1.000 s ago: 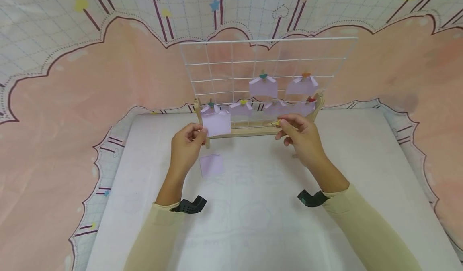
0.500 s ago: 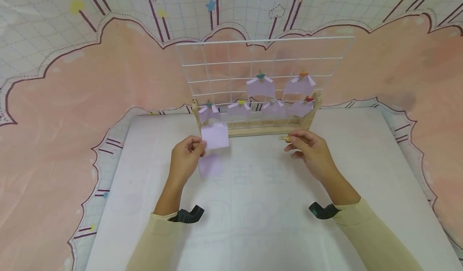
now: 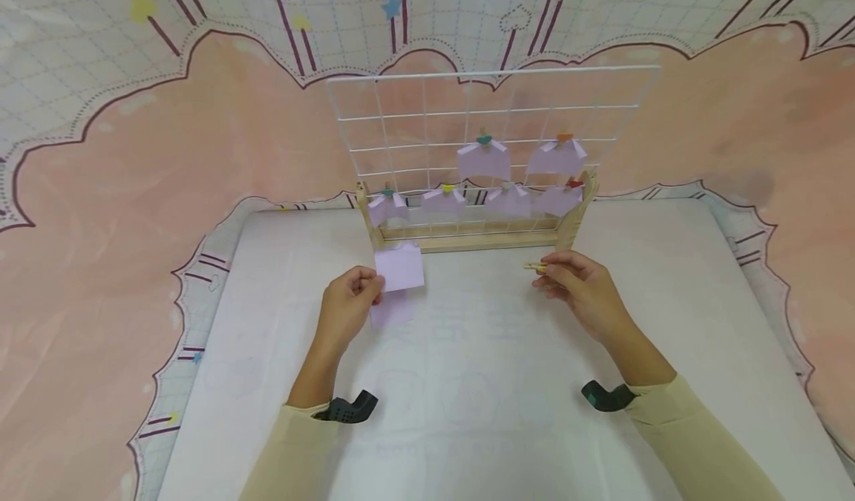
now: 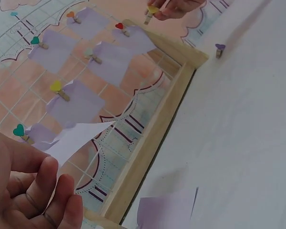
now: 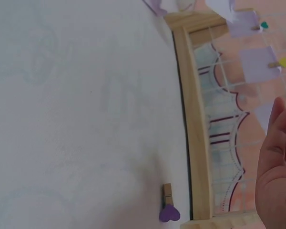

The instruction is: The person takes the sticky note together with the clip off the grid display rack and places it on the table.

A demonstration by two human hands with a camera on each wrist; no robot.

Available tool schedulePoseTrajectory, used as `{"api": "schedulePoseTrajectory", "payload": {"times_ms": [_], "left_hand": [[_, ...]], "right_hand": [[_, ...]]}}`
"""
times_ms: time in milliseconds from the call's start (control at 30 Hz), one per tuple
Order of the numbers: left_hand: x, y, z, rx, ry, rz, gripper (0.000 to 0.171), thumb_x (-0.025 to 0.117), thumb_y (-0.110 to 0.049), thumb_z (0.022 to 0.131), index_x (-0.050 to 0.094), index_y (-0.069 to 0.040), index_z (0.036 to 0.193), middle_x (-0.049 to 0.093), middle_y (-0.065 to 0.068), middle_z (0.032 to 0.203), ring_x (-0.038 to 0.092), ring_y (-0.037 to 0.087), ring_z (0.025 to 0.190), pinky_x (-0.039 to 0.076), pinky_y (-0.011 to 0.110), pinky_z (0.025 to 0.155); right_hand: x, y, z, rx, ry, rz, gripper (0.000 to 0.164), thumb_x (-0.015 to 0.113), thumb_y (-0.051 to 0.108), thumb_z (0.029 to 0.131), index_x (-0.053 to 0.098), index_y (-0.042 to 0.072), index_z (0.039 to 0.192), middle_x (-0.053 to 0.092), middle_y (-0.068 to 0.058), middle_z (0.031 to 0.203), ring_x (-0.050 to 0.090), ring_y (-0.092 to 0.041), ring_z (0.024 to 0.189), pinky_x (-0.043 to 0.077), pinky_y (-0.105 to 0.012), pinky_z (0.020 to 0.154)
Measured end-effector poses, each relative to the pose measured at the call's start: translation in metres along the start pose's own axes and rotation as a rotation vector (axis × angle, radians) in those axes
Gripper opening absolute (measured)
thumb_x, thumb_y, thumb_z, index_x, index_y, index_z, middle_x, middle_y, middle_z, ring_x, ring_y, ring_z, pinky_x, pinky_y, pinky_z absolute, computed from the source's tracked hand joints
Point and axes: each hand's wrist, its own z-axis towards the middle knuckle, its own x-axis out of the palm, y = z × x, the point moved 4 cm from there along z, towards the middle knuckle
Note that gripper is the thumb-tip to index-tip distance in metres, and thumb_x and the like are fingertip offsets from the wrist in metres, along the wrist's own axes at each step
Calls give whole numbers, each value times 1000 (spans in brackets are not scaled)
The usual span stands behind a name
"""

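My left hand (image 3: 347, 304) pinches a light purple paper note (image 3: 401, 269) by its left edge, in front of the rack's left end. A second purple note (image 4: 167, 212) lies on the table below it, partly covered in the head view. Between thumb and fingers, my right hand (image 3: 588, 289) holds a small wooden clothespin (image 3: 533, 266) with a yellow heart, in front of the rack's right end. On the white wire grid (image 3: 401, 147) hang several purple notes, each under a heart clothespin, such as the green-heart clothespin (image 3: 484, 139) in the upper row.
The grid leans back in a wooden base (image 3: 481, 243) at the table's far side. A clothespin with a purple heart (image 5: 169, 210) lies on the white table (image 3: 467, 412), close to the base's right end. Patterned cloth (image 3: 133, 152) surrounds the table.
Both hands have drawn back from the rack toward the body, the left with the note and the right with the clothespin. The right hand has also shifted rightward.
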Motion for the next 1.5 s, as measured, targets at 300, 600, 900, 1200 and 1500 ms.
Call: {"api": "schedulePoseTrajectory", "payload": {"times_ms": [300, 600, 900, 1200, 1500], "left_hand": [[1, 15, -5, -45, 27, 5, 17, 65, -20, 99, 69, -4, 102, 70, 8, 82, 67, 15, 77, 58, 24, 75], [0, 28, -7, -51, 43, 11, 15, 63, -15, 100, 68, -1, 101, 70, 9, 82, 65, 14, 76, 57, 20, 73], [1, 46, -8, -85, 80, 66, 15, 64, -18, 99, 67, -3, 101, 71, 9, 82, 64, 19, 77, 51, 23, 70], [4, 55, -15, -123, 127, 116, 14, 64, -18, 99, 66, -4, 99, 70, 7, 80, 61, 17, 75, 48, 26, 69], [5, 55, -17, -126, 151, 152, 15, 63, -18, 100, 67, -4, 99, 70, 6, 79, 59, 18, 74, 46, 26, 67]], "right_hand": [[-8, -5, -3, -18, 21, 51, 19, 60, 6, 102, 66, -3, 118, 69, -3, 106, 75, -13, 94, 60, -24, 85], [-12, -7, -4, -28, 36, 136, 20, 60, -1, 100, 69, -3, 118, 71, -6, 110, 76, -15, 100, 58, -28, 89], [-19, -14, -6, -15, 46, 152, 22, 60, -8, 97, 69, -7, 117, 74, -7, 107, 77, -17, 99, 57, -30, 90], [-30, -21, -10, 81, 20, -63, 17, 65, 7, 100, 69, 0, 115, 75, -1, 106, 76, -12, 98, 60, -27, 87], [-39, -29, -12, 196, -5, -182, 23, 66, 17, 100, 67, 2, 117, 77, 3, 107, 75, -9, 98, 61, -26, 83]]}}
